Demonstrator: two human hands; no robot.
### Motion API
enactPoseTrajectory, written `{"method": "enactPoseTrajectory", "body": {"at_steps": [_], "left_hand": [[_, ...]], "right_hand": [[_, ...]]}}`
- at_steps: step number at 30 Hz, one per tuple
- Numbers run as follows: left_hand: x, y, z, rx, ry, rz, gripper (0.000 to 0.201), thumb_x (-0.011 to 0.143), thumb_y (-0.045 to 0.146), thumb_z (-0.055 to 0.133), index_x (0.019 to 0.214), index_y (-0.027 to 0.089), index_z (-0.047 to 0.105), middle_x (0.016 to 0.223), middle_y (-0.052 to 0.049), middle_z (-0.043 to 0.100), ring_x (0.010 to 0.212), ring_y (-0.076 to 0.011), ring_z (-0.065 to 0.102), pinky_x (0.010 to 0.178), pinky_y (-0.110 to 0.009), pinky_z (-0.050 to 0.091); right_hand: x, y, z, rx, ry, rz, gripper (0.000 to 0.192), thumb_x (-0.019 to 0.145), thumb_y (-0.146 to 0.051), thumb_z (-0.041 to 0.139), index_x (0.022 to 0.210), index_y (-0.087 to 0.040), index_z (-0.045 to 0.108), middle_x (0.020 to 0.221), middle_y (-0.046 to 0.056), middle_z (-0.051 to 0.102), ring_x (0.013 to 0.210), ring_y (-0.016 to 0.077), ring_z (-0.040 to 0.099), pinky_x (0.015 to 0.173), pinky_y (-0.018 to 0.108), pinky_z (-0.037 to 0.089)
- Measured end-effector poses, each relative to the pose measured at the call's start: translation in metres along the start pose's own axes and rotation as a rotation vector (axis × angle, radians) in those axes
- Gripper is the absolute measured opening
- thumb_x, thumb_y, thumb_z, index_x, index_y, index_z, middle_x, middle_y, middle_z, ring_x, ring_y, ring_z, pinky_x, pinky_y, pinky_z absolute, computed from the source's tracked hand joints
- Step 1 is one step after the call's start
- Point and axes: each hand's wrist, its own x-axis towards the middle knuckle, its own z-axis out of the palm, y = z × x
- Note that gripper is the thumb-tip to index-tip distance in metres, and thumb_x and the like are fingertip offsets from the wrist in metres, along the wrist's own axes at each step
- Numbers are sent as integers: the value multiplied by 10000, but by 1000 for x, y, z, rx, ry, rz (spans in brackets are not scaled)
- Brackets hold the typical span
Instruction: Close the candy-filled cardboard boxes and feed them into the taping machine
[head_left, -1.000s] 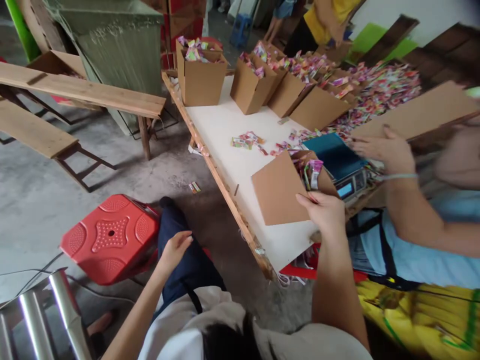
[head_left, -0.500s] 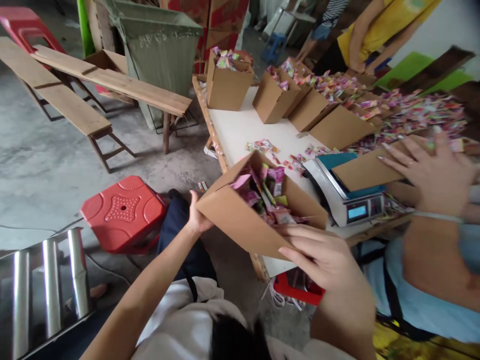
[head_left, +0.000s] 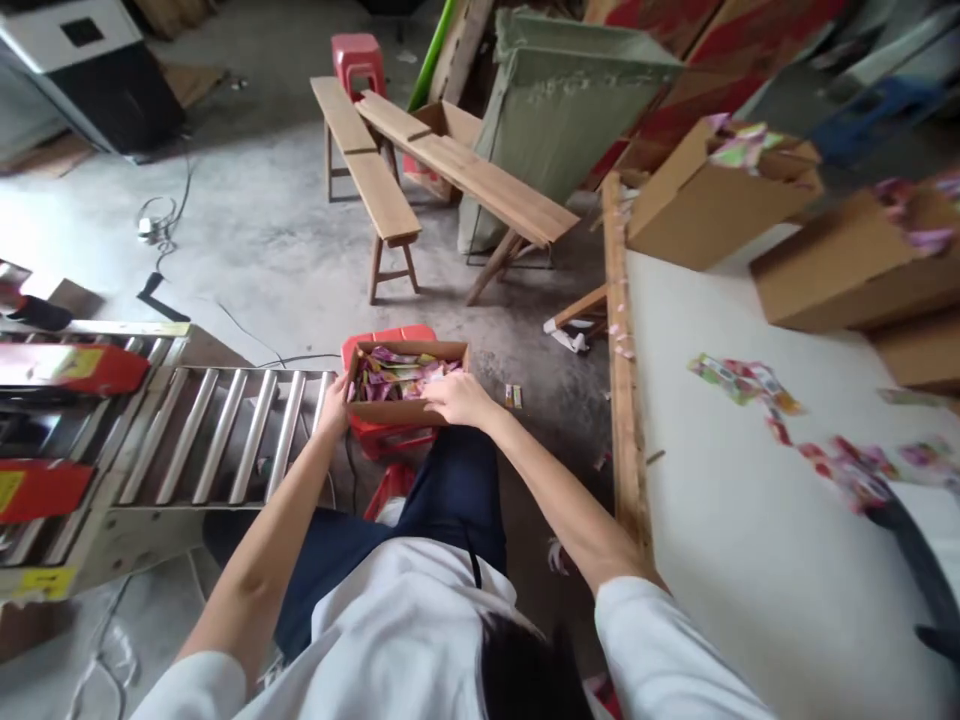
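Note:
An open cardboard box filled with small pink, purple and green candy packets is above a red plastic stool in front of my knees. Whether the box touches the stool, I cannot tell. My left hand is closed on the left end of the box. Over the near rim, toward the right, lies my right hand. Its fingers curl at the rim and against the packets, with the fingertips partly hidden.
A roller conveyor with red-sided parts stands at left. On the right, a white table with a wooden edge bears several filled boxes and loose packets. Ahead are wooden benches and a green sack-like bin.
My view has swung left, away from the scale and co-worker. Both hands have carried the filled box from beside the table to above the red stool, and it is now more level.

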Motion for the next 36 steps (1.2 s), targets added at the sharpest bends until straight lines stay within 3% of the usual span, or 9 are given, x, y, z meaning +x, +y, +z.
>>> {"method": "enactPoseTrajectory", "body": {"at_steps": [5, 8, 12, 17, 22, 25, 28, 33, 36], "left_hand": [[3, 28, -18, 256, -72, 370, 502, 800, 522, 663, 1161, 174, 648, 1150, -99, 653, 1051, -211, 605, 859, -298, 505], [5, 38, -22, 398, -97, 474, 407, 775, 503, 712, 1016, 181, 649, 899, -38, 614, 765, -143, 562, 674, -241, 462], [21, 45, -15, 640, -480, 459, 353, 738, 534, 756, 786, 207, 631, 576, 47, 453, 544, -114, 421, 580, -233, 366], [51, 37, 21, 988, -798, 430, 359, 605, 425, 880, 659, 184, 621, 610, -7, 548, 693, -204, 589, 746, -286, 413], [53, 39, 46, 1406, -856, 379, 371, 707, 479, 805, 815, 157, 655, 734, -75, 672, 855, -280, 662, 844, -333, 430], [49, 54, 37, 1530, -971, 358, 535, 847, 643, 583, 1032, 147, 661, 941, -129, 718, 912, -279, 668, 794, -313, 439], [48, 67, 21, 1415, -1103, 351, 747, 722, 712, 673, 1204, 145, 615, 1116, -139, 691, 986, -277, 649, 803, -293, 442], [21, 71, 19, 1188, -1002, 323, 449, 863, 463, 652, 1185, 151, 627, 1095, -100, 681, 1011, -224, 633, 868, -282, 450], [6, 49, 22, 1195, -630, 391, 520, 807, 416, 734, 1221, 139, 586, 1269, -142, 593, 1157, -252, 581, 963, -323, 442]], "right_hand": [[-18, 29, 6, 75, 282, -28, 494, 863, -327, 676, 1334, -222, 571, 1436, 123, 530, 1385, 290, 423, 1149, 523, 301], [-38, 42, 7, 244, 515, 216, 552, 815, -463, 702, 1274, -187, 567, 1266, 148, 589, 1066, 254, 615, 895, 410, 519], [-8, 35, 22, 363, 173, 222, 321, 788, -471, 742, 914, -200, 626, 906, 26, 652, 654, 129, 588, 620, 261, 491], [65, 24, 42, -94, -307, 214, 418, 696, -457, 839, 950, -179, 657, 860, 87, 720, 849, 260, 685, 739, 311, 478], [70, 32, 31, -109, -414, 253, 433, 789, -511, 730, 1020, -153, 653, 909, 129, 728, 895, 292, 694, 768, 339, 499], [48, 37, 17, 154, -502, 183, 604, 763, -566, 719, 1195, -160, 601, 1128, 126, 689, 1029, 263, 665, 866, 347, 517], [29, 46, 17, 396, -443, 89, 849, 627, -541, 805, 1327, -138, 545, 1360, 172, 571, 1208, 292, 583, 1008, 398, 480], [11, 61, 40, 518, -241, 344, 563, 691, -632, 649, 1016, -179, 727, 1049, 110, 744, 948, 280, 700, 897, 388, 543], [7, 64, 54, 356, -164, 360, 581, 747, -699, 556, 1036, -226, 730, 1023, 142, 748, 886, 306, 718, 796, 399, 557]]}}
